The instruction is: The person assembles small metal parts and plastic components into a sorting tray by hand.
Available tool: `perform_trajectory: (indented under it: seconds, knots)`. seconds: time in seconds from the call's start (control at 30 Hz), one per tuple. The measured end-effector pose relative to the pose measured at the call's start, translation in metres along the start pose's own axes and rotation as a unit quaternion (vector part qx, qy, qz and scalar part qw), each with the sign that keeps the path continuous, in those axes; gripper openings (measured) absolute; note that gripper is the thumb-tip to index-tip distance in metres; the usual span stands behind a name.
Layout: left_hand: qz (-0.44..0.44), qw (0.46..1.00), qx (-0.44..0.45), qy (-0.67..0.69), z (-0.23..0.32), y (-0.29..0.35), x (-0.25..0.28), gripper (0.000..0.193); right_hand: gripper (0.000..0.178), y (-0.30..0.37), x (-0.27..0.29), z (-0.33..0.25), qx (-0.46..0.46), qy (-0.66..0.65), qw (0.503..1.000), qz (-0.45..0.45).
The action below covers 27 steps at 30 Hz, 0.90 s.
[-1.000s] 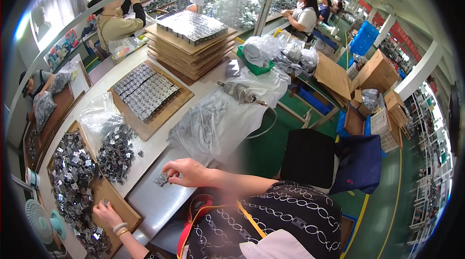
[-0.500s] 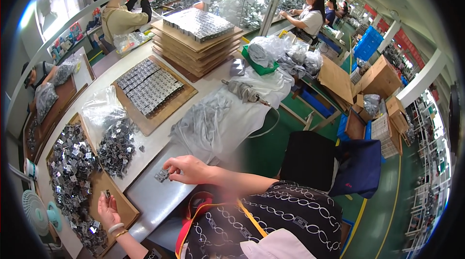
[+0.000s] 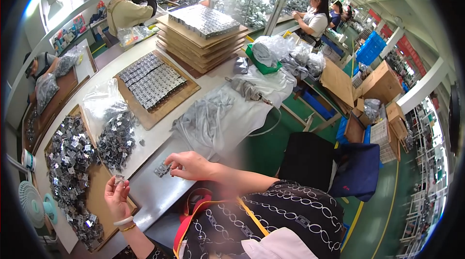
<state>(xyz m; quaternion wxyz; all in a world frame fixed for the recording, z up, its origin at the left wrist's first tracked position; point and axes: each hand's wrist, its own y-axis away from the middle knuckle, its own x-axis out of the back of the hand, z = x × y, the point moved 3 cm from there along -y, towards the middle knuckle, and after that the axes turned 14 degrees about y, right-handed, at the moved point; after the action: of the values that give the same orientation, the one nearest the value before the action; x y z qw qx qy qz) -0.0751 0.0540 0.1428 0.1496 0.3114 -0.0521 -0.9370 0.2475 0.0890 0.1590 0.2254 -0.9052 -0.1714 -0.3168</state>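
My left hand [image 3: 117, 202] is raised over the near edge of the wooden tray, pinching a small metal piece [image 3: 119, 179] between thumb and fingertips. To its right, my right hand [image 3: 191, 166] is over the smooth grey metal plate [image 3: 150, 191], with curled fingers at the edge of a short row of small silver metal parts [image 3: 161, 170]. The tray [image 3: 109, 188] holds a heap of shiny small metal parts [image 3: 72, 162]. Beside it, a darker heap of small parts [image 3: 116, 140] spills from a clear plastic bag [image 3: 102, 96].
Beyond lies a board [image 3: 189, 87] with rows of silver parts; stacked boards [image 3: 193, 53] stand behind it. Grey plastic sheeting [image 3: 206, 121] and a grey tool with a hose [image 3: 247, 88] lie to the right. A fan [image 3: 31, 203] stands left. Other people work farther off.
My left hand has risen and come rightward from the tray, bringing the small metal piece closer to the plate. My right hand has stayed nearly in place; the view has shifted slightly.
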Motion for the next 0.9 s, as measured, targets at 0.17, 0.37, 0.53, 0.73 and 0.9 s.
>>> perform_trajectory:
  seconds: [0.17,0.37,0.53,0.73,0.9]
  knots:
    - [-0.011,1.000,0.007,-0.028,-0.005,0.017,-0.022,0.031,0.032,0.001,-0.004,-0.006,0.003,0.007,1.000,0.003]
    - [-0.061,0.986,-0.099,-0.119,-0.021,0.020,-0.063,0.029,0.025,-0.009,0.009,-0.002,-0.098,0.006,0.993,0.060]
    - [-0.078,0.984,-0.117,-0.108,-0.019,0.017,-0.123,0.032,0.027,-0.041,0.039,0.025,-0.146,-0.079,0.979,0.116]
    - [-0.068,0.974,-0.165,-0.137,-0.014,0.030,-0.135,0.031,0.030,-0.058,0.043,-0.012,-0.140,-0.158,0.966,0.146]
    - [-0.066,0.940,-0.240,-0.235,-0.016,0.036,-0.140,0.031,0.026,-0.054,0.031,-0.031,-0.101,-0.149,0.963,0.200]
